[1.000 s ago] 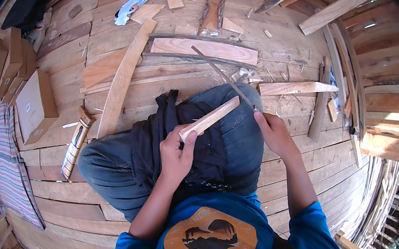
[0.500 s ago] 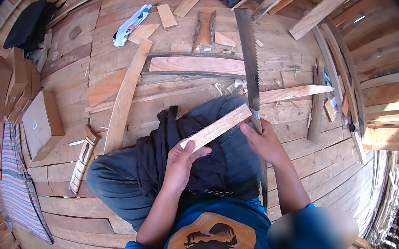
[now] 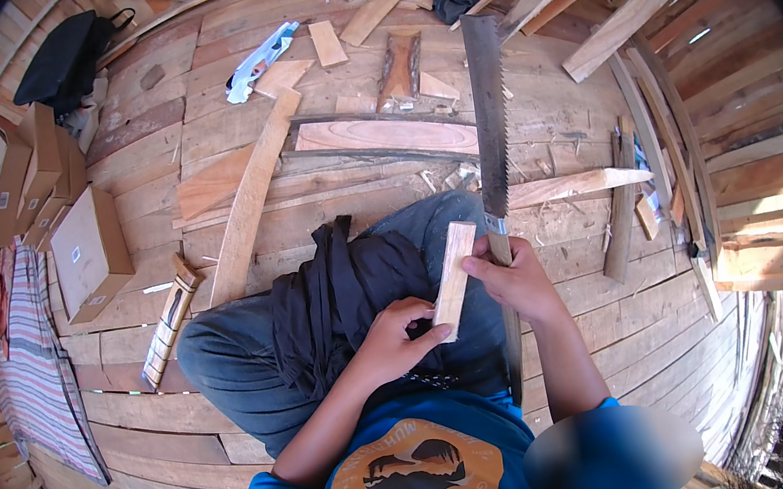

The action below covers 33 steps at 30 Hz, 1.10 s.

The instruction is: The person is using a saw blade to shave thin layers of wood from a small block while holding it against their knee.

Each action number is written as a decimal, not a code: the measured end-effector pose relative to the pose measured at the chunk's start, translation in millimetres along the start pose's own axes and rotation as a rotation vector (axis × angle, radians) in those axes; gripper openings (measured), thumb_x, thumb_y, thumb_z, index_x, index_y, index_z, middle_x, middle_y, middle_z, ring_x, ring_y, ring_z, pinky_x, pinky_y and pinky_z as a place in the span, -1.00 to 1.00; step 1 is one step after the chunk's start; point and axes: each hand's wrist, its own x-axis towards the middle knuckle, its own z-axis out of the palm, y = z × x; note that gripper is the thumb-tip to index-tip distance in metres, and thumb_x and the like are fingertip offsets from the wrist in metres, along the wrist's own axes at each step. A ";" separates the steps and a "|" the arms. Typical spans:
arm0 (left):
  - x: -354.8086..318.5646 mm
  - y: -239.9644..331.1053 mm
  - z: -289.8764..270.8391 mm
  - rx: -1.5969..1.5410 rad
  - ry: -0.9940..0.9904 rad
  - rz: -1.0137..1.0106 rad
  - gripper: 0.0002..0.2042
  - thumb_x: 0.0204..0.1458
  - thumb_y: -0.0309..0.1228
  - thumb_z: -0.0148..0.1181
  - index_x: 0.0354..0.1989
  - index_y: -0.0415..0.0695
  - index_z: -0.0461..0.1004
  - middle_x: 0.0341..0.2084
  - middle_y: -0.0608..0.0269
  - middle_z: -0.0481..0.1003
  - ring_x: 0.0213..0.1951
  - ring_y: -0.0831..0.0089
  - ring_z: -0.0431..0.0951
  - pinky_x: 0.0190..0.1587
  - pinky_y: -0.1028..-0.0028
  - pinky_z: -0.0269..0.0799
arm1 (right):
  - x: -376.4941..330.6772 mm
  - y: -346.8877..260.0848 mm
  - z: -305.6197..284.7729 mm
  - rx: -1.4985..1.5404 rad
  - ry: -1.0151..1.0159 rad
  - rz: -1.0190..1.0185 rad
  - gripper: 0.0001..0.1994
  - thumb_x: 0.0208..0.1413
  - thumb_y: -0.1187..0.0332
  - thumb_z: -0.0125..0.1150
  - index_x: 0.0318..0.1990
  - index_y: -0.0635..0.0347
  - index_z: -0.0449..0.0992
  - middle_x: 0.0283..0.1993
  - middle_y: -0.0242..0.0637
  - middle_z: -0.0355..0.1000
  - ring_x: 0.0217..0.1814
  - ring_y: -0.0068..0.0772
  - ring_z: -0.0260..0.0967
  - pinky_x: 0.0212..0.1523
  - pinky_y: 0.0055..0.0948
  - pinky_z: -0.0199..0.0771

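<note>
Taking the short wood block (image 3: 453,278) over my lap as the landmark: far to its left on the plank floor (image 3: 300,148) lie the cardboard boxes (image 3: 88,253), and nearer, a long curved board (image 3: 252,196) slants just left of my knee. My left hand (image 3: 392,341) sits at the block's lower end, fingers curled shut around it, holding it nearly upright and tipped slightly right. It looks light, stiff and dry, with square edges, so I judge the low pinch grip sound, though a short piece could twist under a blade. Right of the block, touching its upper edge, my right hand (image 3: 513,280) is closed on the handle of the long saw (image 3: 489,113), whose toothed blade points away from me. The saw seems rigid yet whippy; best gripped at the handle.
</note>
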 end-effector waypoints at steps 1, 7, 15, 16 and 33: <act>3.2 6.7 -0.2 0.016 0.063 -0.005 -0.68 0.04 -0.28 0.34 -0.09 -0.19 0.55 -0.25 0.16 0.53 -0.19 0.37 0.55 -0.13 0.45 0.43 | 0.2 1.0 -0.7 -0.029 0.006 -0.001 -0.83 0.03 0.39 0.42 -0.36 0.27 0.54 -0.50 -0.51 0.41 -0.49 -0.75 0.26 -0.48 -0.64 0.23; 32.7 35.8 -19.1 -0.016 0.248 0.103 -0.47 -0.04 -0.22 0.41 0.07 -0.22 0.44 -0.18 0.09 0.53 -0.13 0.33 0.56 -0.07 0.38 0.43 | 1.9 -9.3 -4.3 -0.212 0.017 -0.124 -0.81 -0.05 0.42 0.47 -0.43 0.22 0.50 -0.55 -0.55 0.34 -0.51 -0.76 0.22 -0.50 -0.63 0.18; 23.5 35.8 -22.5 0.098 0.228 0.235 -0.15 -0.29 -0.24 0.55 0.27 -0.06 0.26 0.09 -0.02 0.37 0.12 0.11 0.40 0.16 0.21 0.29 | 12.2 -12.0 -7.8 -0.205 0.223 -0.138 -0.77 -0.01 0.31 0.44 -0.46 0.25 0.51 -0.56 -0.50 0.39 -0.52 -0.75 0.23 -0.52 -0.64 0.19; 15.2 36.3 -22.6 0.273 0.226 0.303 -0.14 -0.31 -0.24 0.55 0.27 -0.03 0.27 0.09 -0.01 0.37 0.12 0.08 0.39 0.17 0.18 0.28 | 11.9 -11.5 -8.5 -0.210 0.244 -0.105 -0.76 0.00 0.30 0.44 -0.47 0.25 0.51 -0.57 -0.51 0.37 -0.52 -0.76 0.22 -0.52 -0.64 0.18; 26.6 81.3 -50.7 0.604 0.320 0.779 -0.73 -0.24 -0.43 0.45 -0.29 -0.19 0.63 -0.34 0.17 0.61 -0.21 0.25 0.61 -0.05 0.20 0.51 | -9.0 23.8 -41.8 -0.058 -0.117 0.233 -0.43 0.32 -0.19 -0.20 -0.46 0.15 0.30 -0.70 -0.52 0.04 -0.73 -0.69 -0.06 -0.73 -0.59 -0.09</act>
